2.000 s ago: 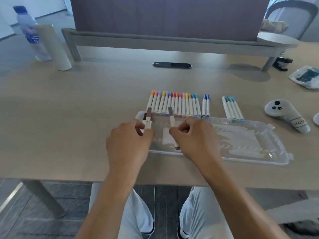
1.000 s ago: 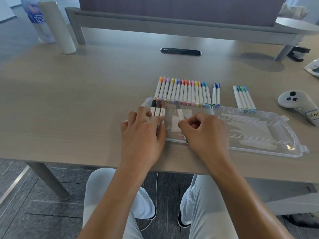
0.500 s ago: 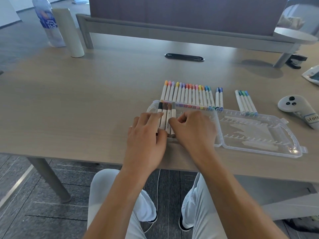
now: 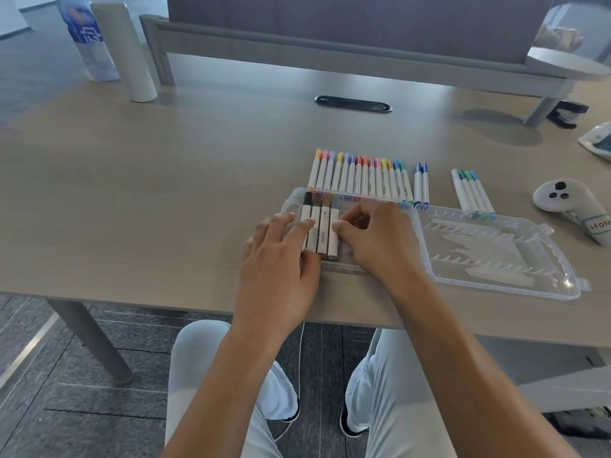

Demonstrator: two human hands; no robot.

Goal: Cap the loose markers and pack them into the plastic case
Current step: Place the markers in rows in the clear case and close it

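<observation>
Lying side by side in the left end of the plastic case [image 4: 496, 256], four brown markers [image 4: 322, 226] are capped. The left hand [image 4: 281, 259] rests flat-fingered on them; the right hand [image 4: 377, 242], fingers curled, pinches the rightmost. Beyond the case lies a row of capped markers [image 4: 363, 175].

A pale wood-grain table [image 4: 165, 193] carried everything. Near its front edge lay an open clear plastic case [image 4: 496, 259], its two halves spread flat side by side. Just behind the case, a long row of capped markers [image 4: 360, 175] lay side by side on the tabletop, with a pair of blue-capped markers [image 4: 421, 183] just to its right and a small group of green and blue-capped markers [image 4: 469, 190] further right. A white handheld controller [image 4: 568, 206] rested near the right edge. At the far left stood a white cylinder [image 4: 132, 54] beside a plastic bottle [image 4: 89, 41]. A dark oval cable grommet [image 4: 353, 104] sat in the middle at the back.
</observation>
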